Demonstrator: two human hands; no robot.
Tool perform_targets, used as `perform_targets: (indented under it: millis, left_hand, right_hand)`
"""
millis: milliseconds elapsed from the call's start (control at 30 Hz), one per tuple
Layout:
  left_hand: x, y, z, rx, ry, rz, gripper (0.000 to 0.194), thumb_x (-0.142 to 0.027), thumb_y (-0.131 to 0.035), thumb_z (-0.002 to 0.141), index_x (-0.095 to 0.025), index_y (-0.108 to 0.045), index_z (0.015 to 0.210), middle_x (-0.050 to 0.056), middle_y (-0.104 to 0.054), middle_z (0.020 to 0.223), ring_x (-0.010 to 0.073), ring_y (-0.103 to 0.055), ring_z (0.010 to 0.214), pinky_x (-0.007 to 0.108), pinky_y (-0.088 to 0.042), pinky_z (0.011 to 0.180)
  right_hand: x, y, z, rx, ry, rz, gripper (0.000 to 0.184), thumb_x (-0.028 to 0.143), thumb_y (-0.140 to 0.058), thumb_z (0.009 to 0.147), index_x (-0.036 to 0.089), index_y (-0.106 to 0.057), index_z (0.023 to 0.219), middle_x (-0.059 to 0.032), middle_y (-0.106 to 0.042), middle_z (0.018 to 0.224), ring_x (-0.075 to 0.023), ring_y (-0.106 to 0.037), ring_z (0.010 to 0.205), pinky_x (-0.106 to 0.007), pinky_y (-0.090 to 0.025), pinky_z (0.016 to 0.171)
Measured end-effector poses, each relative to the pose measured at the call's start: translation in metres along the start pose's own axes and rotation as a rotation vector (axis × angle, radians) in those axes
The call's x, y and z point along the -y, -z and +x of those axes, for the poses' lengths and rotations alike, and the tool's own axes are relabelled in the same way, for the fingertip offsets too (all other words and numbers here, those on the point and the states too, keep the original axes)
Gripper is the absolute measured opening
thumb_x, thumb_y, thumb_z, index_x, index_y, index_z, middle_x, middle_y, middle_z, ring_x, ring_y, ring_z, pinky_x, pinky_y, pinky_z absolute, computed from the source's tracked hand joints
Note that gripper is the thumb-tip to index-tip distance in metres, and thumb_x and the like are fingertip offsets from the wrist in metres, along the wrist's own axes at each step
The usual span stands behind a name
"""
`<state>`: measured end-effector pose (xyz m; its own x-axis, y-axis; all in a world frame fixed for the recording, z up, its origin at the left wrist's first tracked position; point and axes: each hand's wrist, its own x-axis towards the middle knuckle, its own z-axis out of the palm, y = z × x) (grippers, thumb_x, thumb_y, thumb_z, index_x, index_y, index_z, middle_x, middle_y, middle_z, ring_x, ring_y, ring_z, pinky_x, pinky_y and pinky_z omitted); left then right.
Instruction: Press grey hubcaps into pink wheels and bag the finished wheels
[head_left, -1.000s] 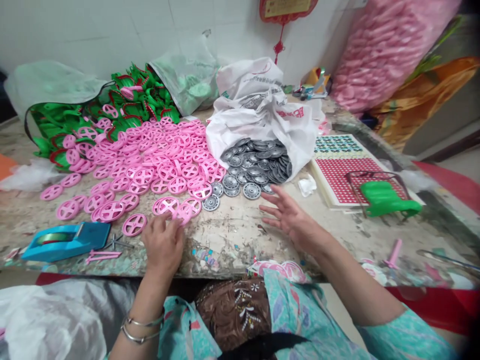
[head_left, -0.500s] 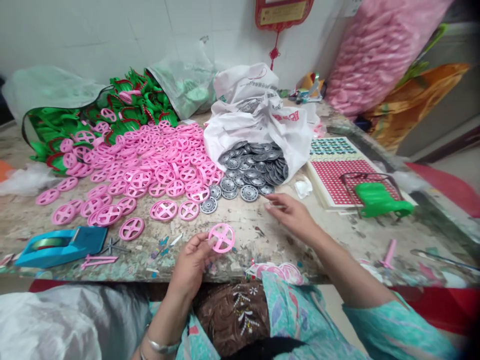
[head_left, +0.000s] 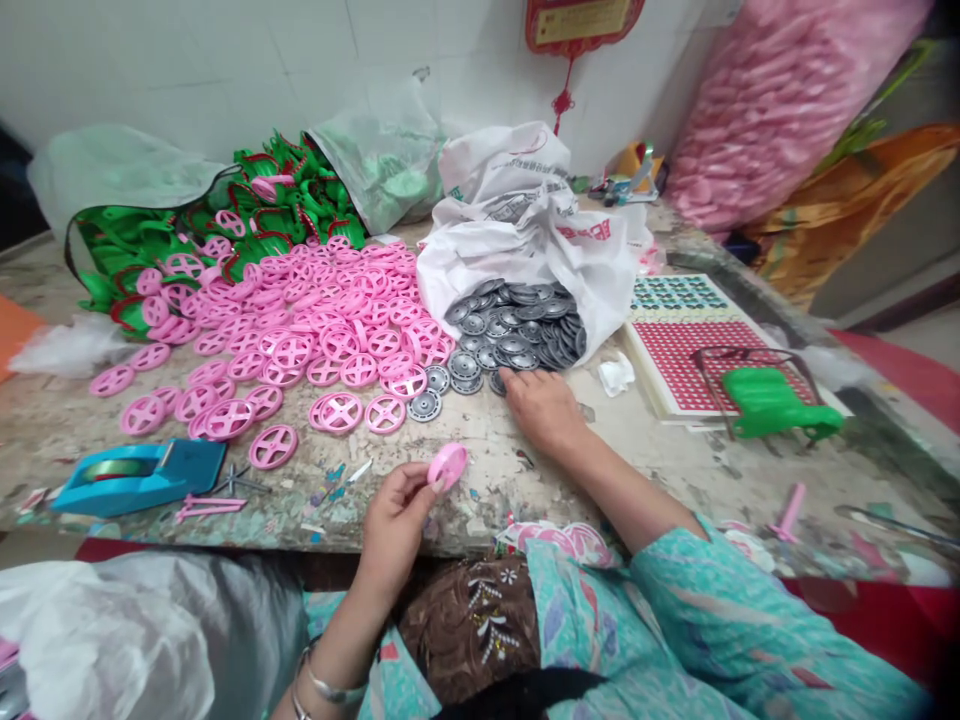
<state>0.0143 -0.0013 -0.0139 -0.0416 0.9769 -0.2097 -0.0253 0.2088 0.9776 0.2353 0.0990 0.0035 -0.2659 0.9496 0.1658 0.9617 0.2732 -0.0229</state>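
Since the half-second-earlier picture, right hand (head_left: pixel 544 408) has gone forward from bare tabletop to the near edge of the grey hubcap discs (head_left: pixel 517 335); left hand (head_left: pixel 397 515) has turned its pink spoked wheel (head_left: pixel 448 466) from face-on to nearly edge-on.

Left hand: thumb and fingertips pinched on the wheel's rim, held above the table's near edge (head_left: pixel 450 535), in front of the person's body. Wheel now reads as a narrow oval, its long axis slanting up to the right, its flat face angled up and left; spokes not visible at this tilt.

Right hand: palm down, fingers curled onto the nearest discs where they spill from the white plastic bag (head_left: pixel 525 230). Fingertips are hidden under the knuckles, so I cannot tell if they have closed on one disc.

Key relation: discs lie flat, straight ahead of and under the right fingers, touching. The held wheel sits well to the left of and nearer the body than that hand. Right hand is plainly the nearer to the discs; the left is nearer the loose pink wheels (head_left: pixel 300 320).

Blue tape dispenser (head_left: pixel 139 475) sits far left.
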Motion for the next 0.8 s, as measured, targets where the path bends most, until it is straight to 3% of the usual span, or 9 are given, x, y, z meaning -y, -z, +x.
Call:
perform_targets:
  millis: [100,200,333,433,533,700,800]
  left_hand:
    - [0.002,0.004,-0.001,0.039,-0.290,0.458,0.015,-0.027,-0.060,0.081,-0.020,-0.066,0.093,0.003,-0.068,0.090,0.0183,-0.062,0.088,0.034,-0.048,0.084]
    - [0.004,0.006,-0.001,0.095,-0.508,0.656,0.017,-0.022,-0.053,0.086,-0.020,-0.064,0.098,0.005,-0.067,0.095,0.0186,-0.061,0.091,0.034,-0.048,0.083]
    - [0.006,0.002,-0.002,0.226,-0.776,0.915,0.021,-0.013,-0.048,0.087,-0.020,-0.064,0.099,0.008,-0.060,0.106,0.0216,-0.054,0.101,0.037,-0.045,0.087]
    - [0.008,-0.001,-0.003,0.242,-0.710,0.970,0.021,-0.016,-0.053,0.084,-0.020,-0.061,0.103,0.010,-0.053,0.110,0.0228,-0.051,0.101,0.037,-0.045,0.086]
    - [0.011,0.000,-0.003,0.161,-0.567,0.962,0.031,-0.023,-0.059,0.081,-0.019,-0.055,0.112,0.011,-0.047,0.111,0.0244,-0.048,0.105,0.041,-0.043,0.091]
    - [0.012,0.001,0.001,0.067,-0.434,0.965,0.054,-0.031,-0.067,0.074,-0.018,-0.046,0.123,0.010,-0.044,0.111,0.0274,-0.043,0.108,0.047,-0.039,0.095]
    - [0.010,0.001,0.003,0.074,-0.379,0.973,0.055,-0.034,-0.070,0.071,-0.020,-0.050,0.121,0.009,-0.042,0.110,0.0293,-0.042,0.108,0.050,-0.039,0.095]
  right_hand:
    - [-0.005,0.000,-0.007,-0.084,-0.108,0.213,0.038,0.021,-0.035,0.094,0.012,-0.053,0.127,-0.0136,-0.065,0.105,-0.0249,-0.057,0.096,-0.034,-0.039,0.083]
    - [0.001,-0.002,-0.015,-0.142,-0.201,0.585,0.033,0.024,-0.042,0.091,0.018,-0.059,0.119,-0.0084,-0.065,0.109,-0.0225,-0.058,0.097,-0.032,-0.042,0.082]
    - [0.021,-0.009,-0.026,-0.102,-0.270,1.123,0.032,0.033,-0.052,0.084,0.018,-0.061,0.111,-0.0008,-0.063,0.077,-0.0162,-0.057,0.070,-0.027,-0.043,0.065]
    - [0.036,-0.015,-0.034,-0.019,-0.291,1.303,0.032,0.035,-0.056,0.081,0.017,-0.062,0.107,0.0031,-0.053,0.064,-0.0128,-0.050,0.059,-0.024,-0.039,0.056]
    - [0.047,-0.019,-0.042,0.043,-0.274,1.279,0.028,0.030,-0.055,0.082,0.016,-0.063,0.104,0.0024,-0.055,0.066,-0.0132,-0.051,0.061,-0.025,-0.041,0.059]
    - [0.066,-0.016,-0.053,0.037,-0.024,0.938,0.020,0.019,-0.052,0.087,0.016,-0.065,0.102,-0.0066,-0.060,0.090,-0.0181,-0.055,0.087,-0.032,-0.043,0.080]
    - [0.071,-0.011,-0.054,0.031,0.091,0.737,0.022,0.021,-0.051,0.089,0.015,-0.065,0.106,-0.0099,-0.056,0.097,-0.0207,-0.051,0.094,-0.034,-0.042,0.084]
